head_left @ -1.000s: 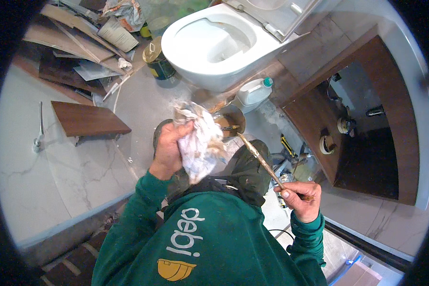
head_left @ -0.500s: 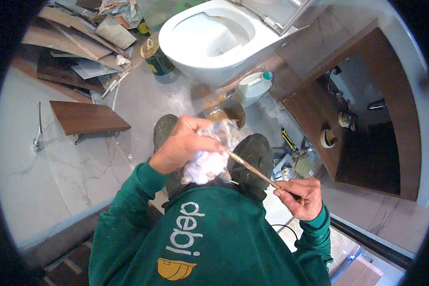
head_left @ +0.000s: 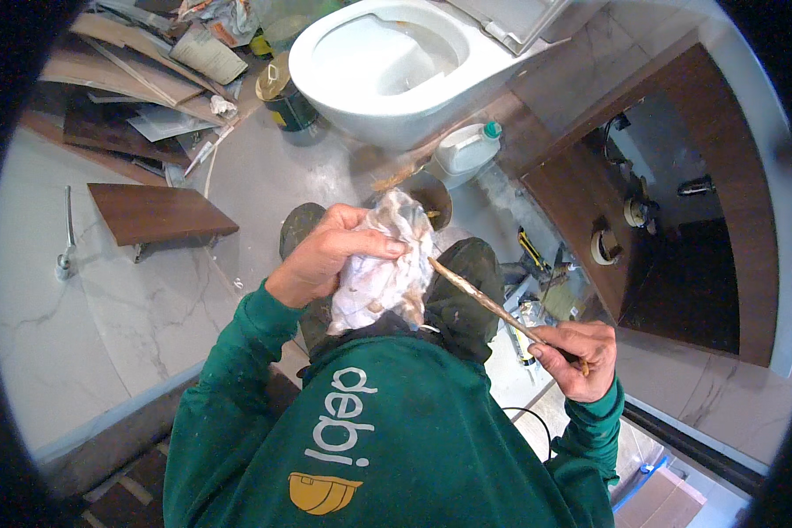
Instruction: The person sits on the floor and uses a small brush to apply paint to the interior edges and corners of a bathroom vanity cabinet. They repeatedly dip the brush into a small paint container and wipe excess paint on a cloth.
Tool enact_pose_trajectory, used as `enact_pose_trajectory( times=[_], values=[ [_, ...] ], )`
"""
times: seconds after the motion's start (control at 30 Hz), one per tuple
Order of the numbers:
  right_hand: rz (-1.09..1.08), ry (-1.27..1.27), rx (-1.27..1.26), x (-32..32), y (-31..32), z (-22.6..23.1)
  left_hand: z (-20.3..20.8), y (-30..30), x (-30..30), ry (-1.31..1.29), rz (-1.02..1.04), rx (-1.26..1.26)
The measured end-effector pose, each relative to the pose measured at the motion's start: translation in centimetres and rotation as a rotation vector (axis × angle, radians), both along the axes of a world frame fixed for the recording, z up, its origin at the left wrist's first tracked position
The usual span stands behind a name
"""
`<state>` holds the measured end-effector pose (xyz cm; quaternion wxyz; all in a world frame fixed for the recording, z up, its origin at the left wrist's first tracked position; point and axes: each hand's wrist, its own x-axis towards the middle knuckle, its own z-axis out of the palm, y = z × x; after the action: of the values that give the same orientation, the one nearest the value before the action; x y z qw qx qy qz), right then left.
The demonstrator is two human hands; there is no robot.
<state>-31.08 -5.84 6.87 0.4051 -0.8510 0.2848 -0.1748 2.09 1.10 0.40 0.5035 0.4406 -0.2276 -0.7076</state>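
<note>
My left hand [head_left: 321, 255] grips a crumpled white rag [head_left: 380, 286] with brown stains, its thumb pressed on top. A thin brown stick [head_left: 484, 304], smeared along its length, slants down to the right. My right hand [head_left: 581, 356] has its fingers wrapped round the stick's lower end. The upper tip of the stick lies right by the rag's right edge; whether they touch I cannot tell. Just beyond the rag, an open round container [head_left: 440, 204] is partly hidden behind it.
Ahead stands a white toilet [head_left: 387, 79], with a metal can [head_left: 286, 101] and a white jug with a green cap [head_left: 466, 154] beside it. Boards [head_left: 123, 79] are heaped at far left. A brown panel [head_left: 158, 214] lies left; a brown cabinet [head_left: 572, 189] stands right, near a yellow-black knife [head_left: 531, 251].
My right hand has drawn the stick down and to the right, its tip clear of my left fingers. The rag is now more spread out, and my left hand has shifted slightly left.
</note>
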Motion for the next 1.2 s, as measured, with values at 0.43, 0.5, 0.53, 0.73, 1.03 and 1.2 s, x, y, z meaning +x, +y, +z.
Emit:
enact_pose_trajectory(
  times=[0.43, 0.5, 0.53, 0.73, 1.03, 1.2],
  values=[
    [-0.012, 0.009, -0.288, 0.3, 0.4, -1.0, 1.2, -0.9, -1.8, -0.160, 0.136, -0.004],
    [-0.016, 0.013, -0.309, 0.0, 0.4, -0.9, 0.8, -0.8, -1.2, -0.180, 0.171, -0.063],
    [-0.022, 0.008, -0.317, -0.1, 0.4, -0.9, 0.6, -0.6, -0.9, -0.185, 0.166, -0.066],
    [-0.009, -0.018, -0.387, -0.1, 0.3, -0.7, 0.3, 0.1, -0.2, -0.119, 0.144, -0.044],
    [0.061, -0.050, -0.478, 1.3, 0.5, -1.5, 2.3, 0.5, -1.8, -0.154, 0.030, -0.116],
    [0.024, -0.050, -0.541, 0.8, 0.5, -1.5, 1.0, 1.4, 1.5, -0.313, 0.148, -0.048]
  ],
)
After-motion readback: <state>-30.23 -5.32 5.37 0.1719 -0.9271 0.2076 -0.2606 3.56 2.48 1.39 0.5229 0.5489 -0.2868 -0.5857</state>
